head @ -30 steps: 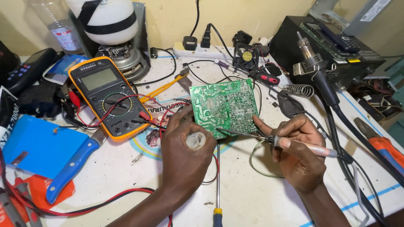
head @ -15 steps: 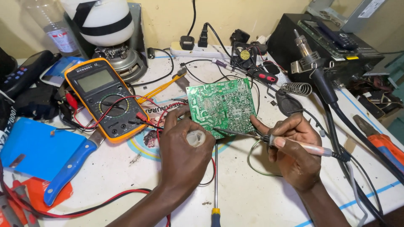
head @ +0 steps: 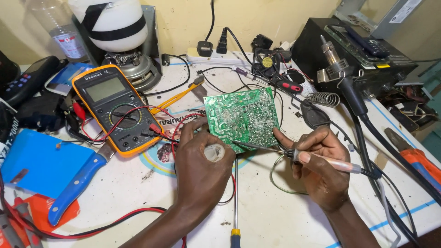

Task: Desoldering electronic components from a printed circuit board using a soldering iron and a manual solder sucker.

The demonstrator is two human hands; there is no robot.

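The green rectangular printed circuit board (head: pixel 242 119) lies solder side up at the middle of the white bench (head: pixel 275 216). The left hand (head: pixel 202 165), just below the board's lower left corner, has its fingers curled shut around a small clear solder tube (head: pixel 214 152). The right hand (head: pixel 321 165), at the board's lower right, clamps a pen-shaped soldering iron (head: pixel 321 160) whose tip touches the board's lower edge. Judging by this, soldering is under way, unfinished. Left of the board sits a yellow digital multimeter (head: pixel 115 108).
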